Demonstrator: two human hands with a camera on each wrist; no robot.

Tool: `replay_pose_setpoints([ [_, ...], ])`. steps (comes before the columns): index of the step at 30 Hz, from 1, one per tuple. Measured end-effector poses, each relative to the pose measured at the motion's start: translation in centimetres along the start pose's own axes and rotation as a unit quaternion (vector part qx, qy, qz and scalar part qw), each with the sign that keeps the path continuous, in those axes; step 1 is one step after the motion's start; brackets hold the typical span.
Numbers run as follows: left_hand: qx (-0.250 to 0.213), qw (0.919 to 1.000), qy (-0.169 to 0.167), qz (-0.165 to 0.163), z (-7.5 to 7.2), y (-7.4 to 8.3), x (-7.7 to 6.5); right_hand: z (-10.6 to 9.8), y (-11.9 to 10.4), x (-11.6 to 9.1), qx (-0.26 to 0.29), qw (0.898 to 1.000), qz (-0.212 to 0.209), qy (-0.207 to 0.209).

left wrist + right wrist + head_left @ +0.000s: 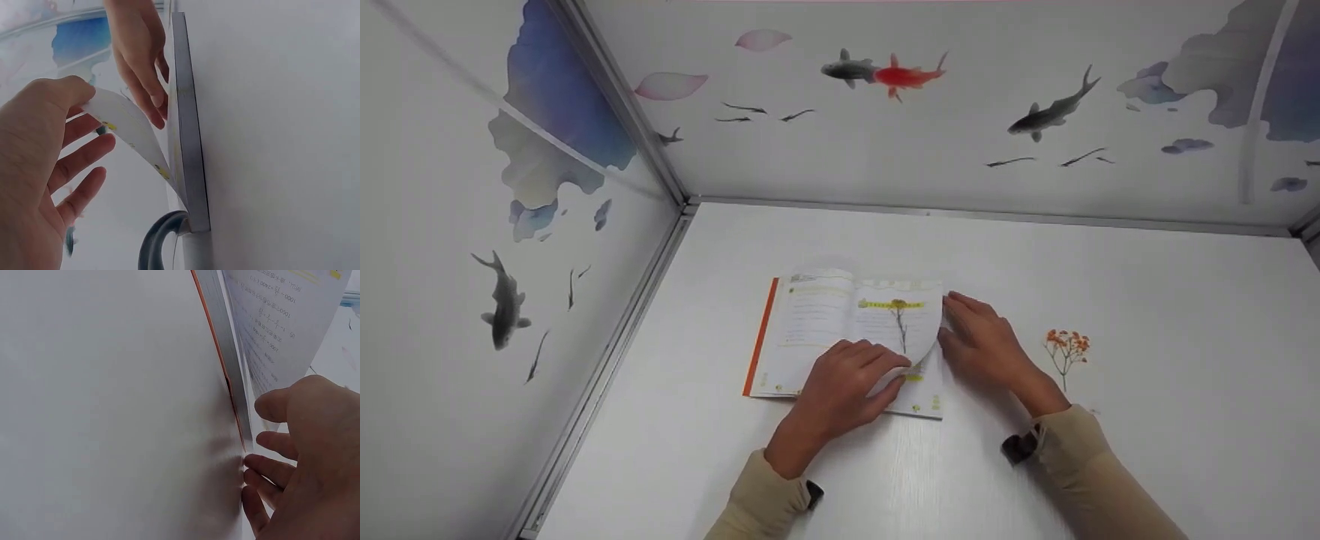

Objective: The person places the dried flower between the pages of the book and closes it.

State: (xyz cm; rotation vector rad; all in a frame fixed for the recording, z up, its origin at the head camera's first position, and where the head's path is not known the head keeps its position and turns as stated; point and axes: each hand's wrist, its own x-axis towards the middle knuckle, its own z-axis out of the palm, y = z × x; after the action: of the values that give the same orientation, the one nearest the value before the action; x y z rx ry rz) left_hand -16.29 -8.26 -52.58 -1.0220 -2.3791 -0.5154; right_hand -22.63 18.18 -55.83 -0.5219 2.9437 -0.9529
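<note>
An open book (814, 319) with an orange cover edge lies on the white table. My left hand (847, 382) pinches the lower corner of its right-hand page (126, 118) between thumb and forefinger, and the page curls up off the pages below. A dried sprig with a yellow flower head (901, 330) shows on that page. At the book's right edge rests my right hand (986, 337), fingers relaxed and pinching nothing; in the right wrist view its thumb (273, 406) is close to the raised page. Black bands sit at both wrists.
A dried sprig with small orange flowers (1066, 349) lies on the table (907, 480) to the right of my right hand. White panels (930, 150) printed with fish and petals stand along the back and left, with grey metal edging (607, 360).
</note>
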Motion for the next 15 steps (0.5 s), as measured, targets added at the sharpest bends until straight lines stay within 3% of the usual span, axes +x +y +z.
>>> replay_pose_setpoints([
  [6, 0.0, 0.9999, 0.009, -0.014, -0.9, 0.5, 0.0, 0.1, -0.5, -0.1, -0.057, 0.998, -0.01, -0.027],
  [15, 0.001, 0.9979, 0.053, -0.036, -2.8, 0.2, -0.9, 0.1, -0.7, 0.1, -0.057, 0.998, -0.012, -0.03],
])
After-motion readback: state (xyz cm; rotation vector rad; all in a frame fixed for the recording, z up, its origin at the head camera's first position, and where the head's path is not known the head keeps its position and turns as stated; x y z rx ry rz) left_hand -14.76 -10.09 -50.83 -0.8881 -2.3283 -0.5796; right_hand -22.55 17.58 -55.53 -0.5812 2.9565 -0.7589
